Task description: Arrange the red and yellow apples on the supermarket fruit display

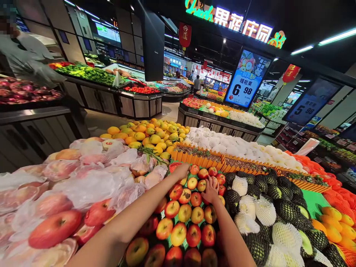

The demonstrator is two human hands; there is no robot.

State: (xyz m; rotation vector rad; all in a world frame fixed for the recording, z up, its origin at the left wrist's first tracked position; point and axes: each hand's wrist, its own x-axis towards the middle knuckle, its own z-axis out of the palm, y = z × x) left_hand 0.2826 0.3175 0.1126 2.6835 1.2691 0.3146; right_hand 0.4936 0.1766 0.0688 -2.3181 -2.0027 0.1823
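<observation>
The smooth, round red-and-yellow apples lie heaped in the lower middle of the frame, and the right hand rests on one at the far end, fingers spread loose and not closed around it. The left hand is curled at the heap's upper left edge, near the orange pleated divider; if it holds anything, I cannot tell. Left are crinkled plastic bags, right are white foam nets.
</observation>
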